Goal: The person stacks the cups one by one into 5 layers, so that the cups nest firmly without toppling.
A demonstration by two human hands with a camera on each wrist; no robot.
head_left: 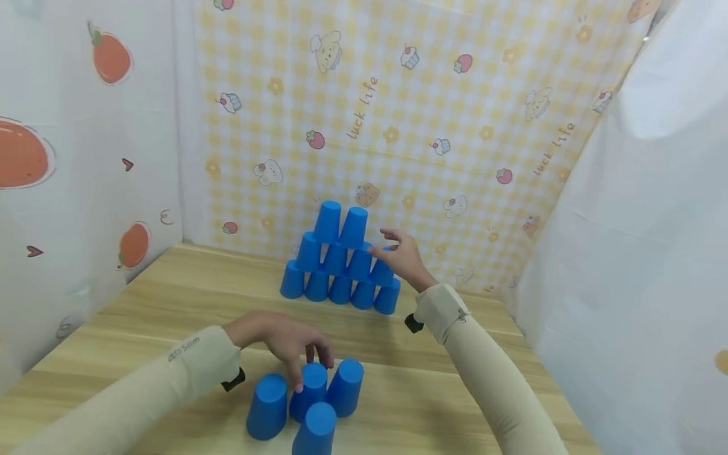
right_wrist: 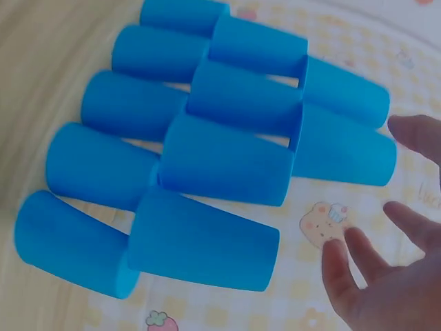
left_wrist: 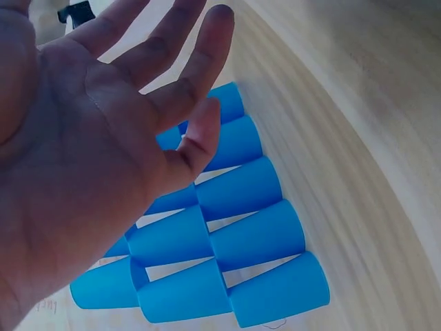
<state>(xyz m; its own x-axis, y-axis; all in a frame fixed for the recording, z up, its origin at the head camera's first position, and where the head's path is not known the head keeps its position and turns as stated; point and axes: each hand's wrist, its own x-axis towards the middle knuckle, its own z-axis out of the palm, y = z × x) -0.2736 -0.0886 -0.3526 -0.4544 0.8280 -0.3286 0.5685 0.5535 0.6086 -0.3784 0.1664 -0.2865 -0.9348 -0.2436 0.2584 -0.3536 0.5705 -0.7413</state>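
In the head view, your left hand (head_left: pixel 284 335) straddles one of four loose, upside-down blue cups (head_left: pixel 268 407) on the wood-grain table (head_left: pixel 188 297); whether it grips, I cannot tell. Your right hand (head_left: pixel 405 256), empty, is beside the blue cup pyramid (head_left: pixel 340 262). Left wrist: your left fingers bend loosely. Right wrist: your right fingers spread near the top-row cups (right_wrist: pixel 344 145).

The head view is brightly lit, with soft shadows cast on the tabletop (head_left: pixel 188 297) and the curtain (head_left: pixel 671 107) at right washed white. Both wrist views are rendered dimmer, the left hand (left_wrist: pixel 103 145) being shaded
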